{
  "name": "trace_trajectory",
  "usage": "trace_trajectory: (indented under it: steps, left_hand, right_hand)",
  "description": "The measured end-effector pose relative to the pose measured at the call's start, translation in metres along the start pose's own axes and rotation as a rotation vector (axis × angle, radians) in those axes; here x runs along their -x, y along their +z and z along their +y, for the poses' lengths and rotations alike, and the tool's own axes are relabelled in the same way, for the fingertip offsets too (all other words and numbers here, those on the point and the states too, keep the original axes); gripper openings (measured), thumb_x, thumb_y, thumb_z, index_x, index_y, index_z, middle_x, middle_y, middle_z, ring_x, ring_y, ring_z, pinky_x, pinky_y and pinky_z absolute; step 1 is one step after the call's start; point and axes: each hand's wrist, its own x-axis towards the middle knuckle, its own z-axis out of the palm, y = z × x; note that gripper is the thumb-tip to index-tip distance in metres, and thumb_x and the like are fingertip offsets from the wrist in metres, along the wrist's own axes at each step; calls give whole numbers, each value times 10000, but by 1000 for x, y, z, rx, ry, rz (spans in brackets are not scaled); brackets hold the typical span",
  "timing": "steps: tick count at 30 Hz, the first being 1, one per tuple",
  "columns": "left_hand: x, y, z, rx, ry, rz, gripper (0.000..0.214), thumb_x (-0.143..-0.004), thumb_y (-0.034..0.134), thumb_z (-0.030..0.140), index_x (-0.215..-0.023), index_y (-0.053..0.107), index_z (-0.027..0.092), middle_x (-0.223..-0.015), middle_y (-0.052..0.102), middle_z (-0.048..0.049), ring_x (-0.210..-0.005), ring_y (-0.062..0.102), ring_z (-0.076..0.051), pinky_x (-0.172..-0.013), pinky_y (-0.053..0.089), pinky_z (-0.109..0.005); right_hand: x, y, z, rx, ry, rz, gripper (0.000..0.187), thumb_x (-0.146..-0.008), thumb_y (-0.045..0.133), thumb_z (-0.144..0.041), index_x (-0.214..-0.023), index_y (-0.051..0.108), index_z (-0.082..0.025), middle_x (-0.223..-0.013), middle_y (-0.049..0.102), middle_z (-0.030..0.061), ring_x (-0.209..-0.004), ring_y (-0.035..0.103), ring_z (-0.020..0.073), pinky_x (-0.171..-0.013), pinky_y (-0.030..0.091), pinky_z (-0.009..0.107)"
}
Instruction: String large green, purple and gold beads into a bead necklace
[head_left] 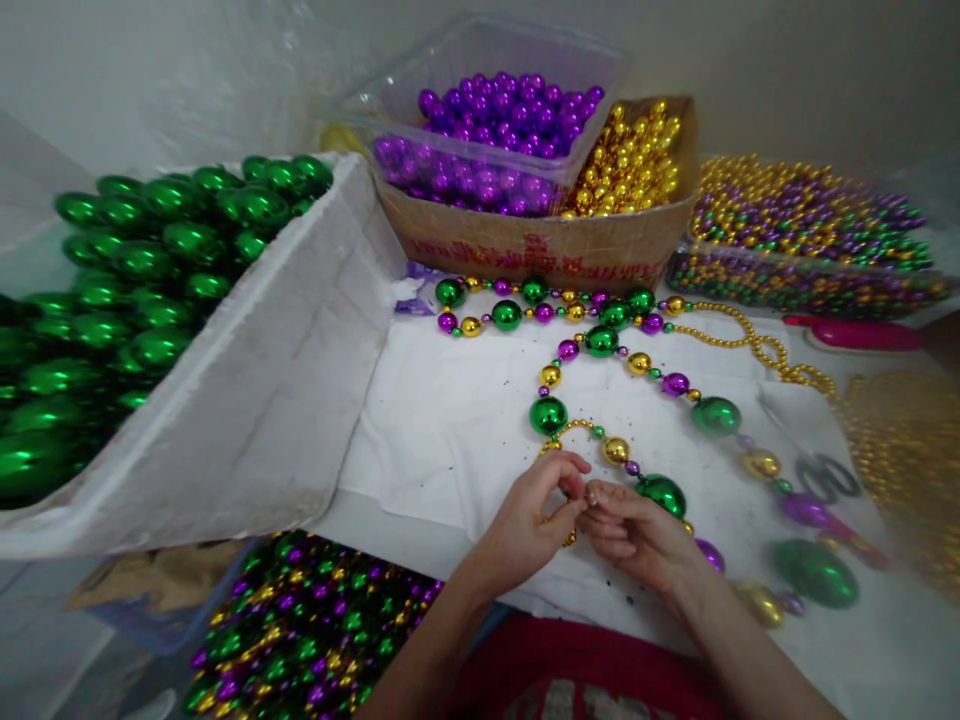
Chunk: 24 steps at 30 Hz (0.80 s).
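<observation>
My left hand (534,502) and my right hand (634,532) meet over the white cloth, each with its fingertips pinched together. A thin strand of small gold beads (577,424) runs behind my left hand and shows again just below its fingers. What sits right between the fingertips is too small to make out. Around the hands winds a bead necklace with large green balls (548,414), smaller gold balls (616,450) and purple balls (675,384). One large green ball (661,496) lies just above my right hand.
A white foam box (300,370) of green balls stands left. Behind are a cardboard box (525,245), a clear tub (480,150) of purple balls and mixed small beads (810,215). A pink-handled object (862,335) and blurred dark loops (829,480) lie right. Strung beads (315,620) fill the lower left.
</observation>
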Motion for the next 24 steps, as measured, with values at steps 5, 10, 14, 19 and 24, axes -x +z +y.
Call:
trace_trajectory:
  steps: [5,10,14,19,24]
  left_hand:
    - [-1,3,-1,-44,42,19,115,-795,539,73,-817,516,183,-1103,519,-71,-1120,482,-198,-959,393,-348]
    - [1,14,-8,-231,23,80,131,-832,475,64,-789,493,187,-1107,485,-79,-1141,470,-196,-923,416,-330]
    - [3,22,-13,-327,9,114,139,-863,442,90,-778,502,183,-1139,485,-95,-1123,491,-204,-929,420,-343]
    - [2,15,-8,-192,-42,82,136,-849,480,123,-733,528,175,-1069,504,-79,-1040,512,-193,-906,410,-332]
    - [-5,-4,0,302,-211,-102,93,-796,560,187,-707,576,166,-1027,541,-54,-1052,485,-202,-927,361,-329]
  right_hand:
    - [-1,4,0,-113,11,21,252,-677,746,-295,-693,539,-152,-567,260,-75,-472,129,50,-368,101,157]
    - [-3,4,2,-112,-26,126,266,-636,781,-269,-672,555,-133,-536,281,-84,-456,136,34,-367,85,160]
    - [-5,4,5,-73,-81,235,269,-616,796,-281,-666,575,-136,-513,326,-89,-427,137,24,-360,78,170]
    - [-4,9,6,-21,-123,286,280,-603,807,-306,-641,591,-133,-493,375,-84,-405,167,19,-361,88,178]
    - [-3,11,4,8,-152,274,243,-664,784,-293,-641,611,-123,-447,353,-88,-400,192,22,-367,113,177]
